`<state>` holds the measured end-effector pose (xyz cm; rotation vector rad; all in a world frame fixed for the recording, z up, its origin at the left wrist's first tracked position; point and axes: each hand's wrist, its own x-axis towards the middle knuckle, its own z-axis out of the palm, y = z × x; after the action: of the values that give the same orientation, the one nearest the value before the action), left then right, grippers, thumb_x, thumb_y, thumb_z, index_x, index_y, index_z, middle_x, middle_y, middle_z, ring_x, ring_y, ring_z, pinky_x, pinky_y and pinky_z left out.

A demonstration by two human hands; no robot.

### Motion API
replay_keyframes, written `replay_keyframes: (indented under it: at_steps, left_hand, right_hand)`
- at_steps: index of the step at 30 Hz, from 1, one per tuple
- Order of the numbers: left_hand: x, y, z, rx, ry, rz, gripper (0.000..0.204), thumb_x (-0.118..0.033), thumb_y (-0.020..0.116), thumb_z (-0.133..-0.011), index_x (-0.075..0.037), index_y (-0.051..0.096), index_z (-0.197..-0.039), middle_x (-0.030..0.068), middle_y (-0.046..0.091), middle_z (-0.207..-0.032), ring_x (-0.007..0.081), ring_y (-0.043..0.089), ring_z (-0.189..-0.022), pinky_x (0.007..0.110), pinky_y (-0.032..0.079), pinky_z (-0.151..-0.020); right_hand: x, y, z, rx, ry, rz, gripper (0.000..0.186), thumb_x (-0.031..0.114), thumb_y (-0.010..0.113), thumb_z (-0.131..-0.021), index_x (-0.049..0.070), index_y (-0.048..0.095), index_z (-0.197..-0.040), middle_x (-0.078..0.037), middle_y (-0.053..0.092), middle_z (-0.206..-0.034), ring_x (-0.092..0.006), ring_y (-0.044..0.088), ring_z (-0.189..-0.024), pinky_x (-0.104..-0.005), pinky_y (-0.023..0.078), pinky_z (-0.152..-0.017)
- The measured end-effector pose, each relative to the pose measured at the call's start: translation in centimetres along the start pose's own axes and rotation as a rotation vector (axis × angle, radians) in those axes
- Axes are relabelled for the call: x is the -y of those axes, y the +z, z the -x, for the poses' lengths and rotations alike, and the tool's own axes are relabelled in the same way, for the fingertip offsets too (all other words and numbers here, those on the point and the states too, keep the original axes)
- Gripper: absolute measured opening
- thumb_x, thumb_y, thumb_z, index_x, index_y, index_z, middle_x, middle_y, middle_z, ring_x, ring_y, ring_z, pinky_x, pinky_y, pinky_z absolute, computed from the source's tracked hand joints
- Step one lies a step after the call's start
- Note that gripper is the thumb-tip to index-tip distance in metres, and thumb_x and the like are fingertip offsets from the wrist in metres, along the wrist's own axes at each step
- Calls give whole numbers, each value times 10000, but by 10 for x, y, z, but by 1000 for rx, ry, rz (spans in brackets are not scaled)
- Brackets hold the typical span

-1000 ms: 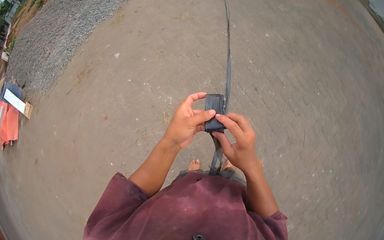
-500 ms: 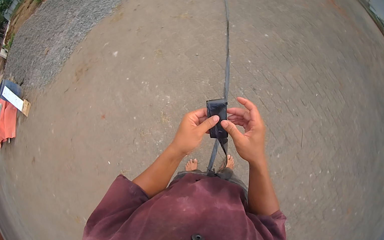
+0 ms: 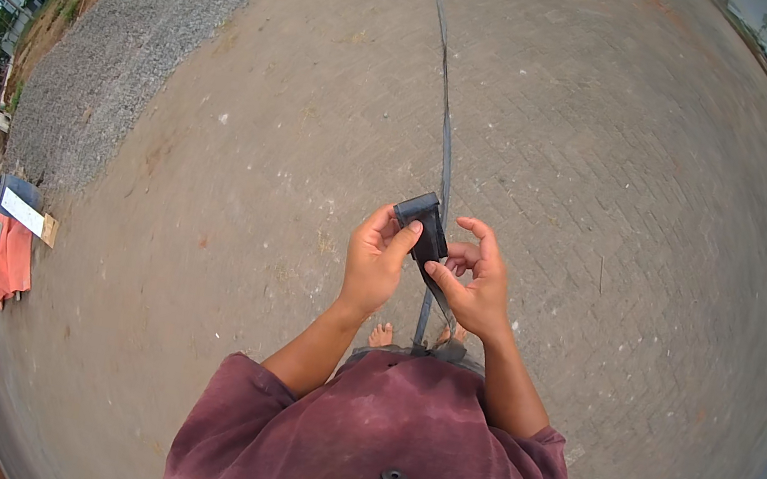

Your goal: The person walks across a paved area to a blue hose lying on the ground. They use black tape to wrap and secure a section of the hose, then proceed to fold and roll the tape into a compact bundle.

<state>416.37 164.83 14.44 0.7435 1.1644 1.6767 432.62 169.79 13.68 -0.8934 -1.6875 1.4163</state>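
In front of my waist, a black flat strap bundle [image 3: 425, 218] is held tilted, its far end turned to the left. A loose length of dark strap [image 3: 435, 294] hangs from its near end toward my waist. My left hand [image 3: 373, 263] pinches the bundle's far part, thumb on top and fingers mostly hidden behind. At the near right side, my right hand [image 3: 480, 286] has its thumb against the bundle, with its forefinger raised and the other fingers curled. Below runs a long dark strap [image 3: 444, 128], stretching from near my waist far across the ground.
Brick paving [image 3: 599, 225] surrounds me, and my bare feet [image 3: 382, 335] stand on it. At far left lie an orange cloth [image 3: 12, 264], a blue cloth and a white sheet [image 3: 21, 210]. Grey gravel [image 3: 119, 63] is heaped beyond them.
The bundle has turned, its far end swinging left and its near strap now slanting more. My left hand has shifted slightly left; my right hand has moved slightly left and nearer to me.
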Motion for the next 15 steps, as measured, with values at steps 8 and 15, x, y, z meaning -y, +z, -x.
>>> replay_keyframes:
  at_steps: [8,15]
  left_hand:
    - [-12,13,-6,-7,90,7,233,-159,613,-1051,-2,606,-1222,71,708,-1053,115,685,-930,309,600,-802]
    - [-17,23,-7,-9,23,104,237,-157,607,-1049,0,566,-1222,92,719,-1023,133,718,-853,308,625,-708]
  right_hand:
    - [-26,-8,4,-111,-222,327,310,112,811,-836,30,681,-1104,-36,722,-855,-135,620,-786,-325,457,-737]
    - [2,-14,9,-105,-81,83,356,155,857,-798,48,702,-1101,-80,722,-924,-191,663,-915,-328,504,-791]
